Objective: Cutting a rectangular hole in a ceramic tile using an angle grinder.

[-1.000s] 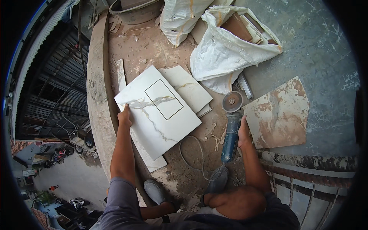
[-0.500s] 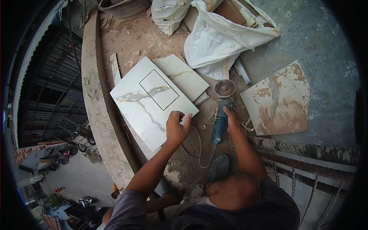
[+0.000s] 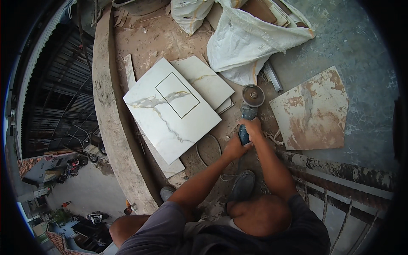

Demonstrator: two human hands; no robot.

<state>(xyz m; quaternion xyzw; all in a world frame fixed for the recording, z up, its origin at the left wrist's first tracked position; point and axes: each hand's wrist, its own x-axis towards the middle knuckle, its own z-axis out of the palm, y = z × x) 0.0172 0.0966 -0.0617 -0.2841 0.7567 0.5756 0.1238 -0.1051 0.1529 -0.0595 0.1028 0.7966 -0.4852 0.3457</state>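
Both my hands are closed on a blue angle grinder [image 3: 248,111]: my right hand [image 3: 252,128] higher on its body, my left hand [image 3: 236,147] lower at the handle end. Its bare disc [image 3: 253,95] faces up beyond them. To the left lies a white marble-patterned tile [image 3: 151,108] with a dark rectangle marked on its face, over more tiles [image 3: 208,85] and a narrow strip [image 3: 129,72]. A grey cable [image 3: 197,153] loops beside the grinder. Right of it is a dusty, five-sided tile piece [image 3: 310,112].
Woven white sacks [image 3: 250,46], one holding broken tiles, and a basin [image 3: 140,6] stand at the back. A concrete ledge [image 3: 106,97] edges the left, dropping to a yard with motorbikes [image 3: 72,165]. A stained railing [image 3: 340,174] is at lower right. A metal bar [image 3: 272,76] lies near the sack.
My left hand has left the large tile, moved right and closed on the grinder. My right hand has gripped the grinder, which sits slightly higher in the picture.
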